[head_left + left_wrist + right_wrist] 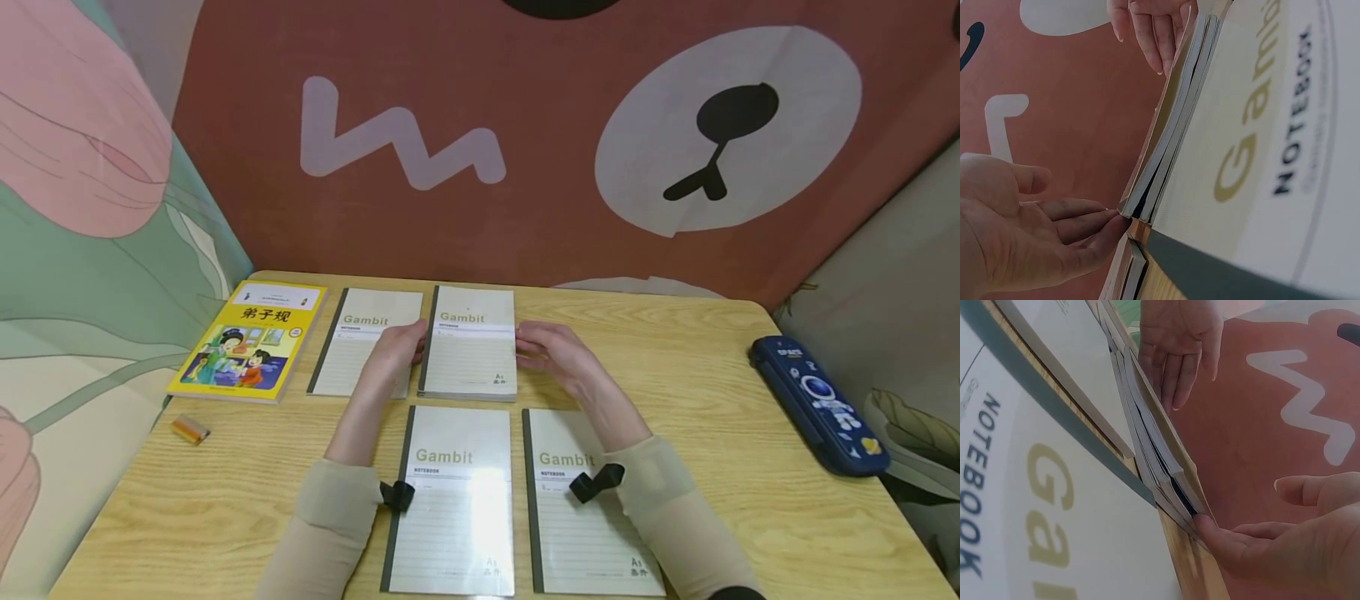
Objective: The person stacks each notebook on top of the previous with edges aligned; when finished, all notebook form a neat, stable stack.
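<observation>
A small stack of white Gambit notebooks (468,354) with dark spines lies at the back middle of the table, its layered page edges (1154,444) showing in the right wrist view. On its spine side is my left hand (392,354), which overlaps a second notebook (363,346) in the head view. Extended fingers of the left hand (1035,237) touch the stack's side, thumb held apart. Across from it, my right hand (558,354) reaches the stack's right edge with fingertips. In the right wrist view, the right hand (1297,531) has straight fingers against the stack's lower edge.
Two more notebooks, one at front middle (453,525) and one at front right (592,533), lie under the forearms. A yellow picture book (247,342) sits at back left, with a small orange-and-white eraser (191,430) before it. A navy pencil case (821,408) lies at the right edge.
</observation>
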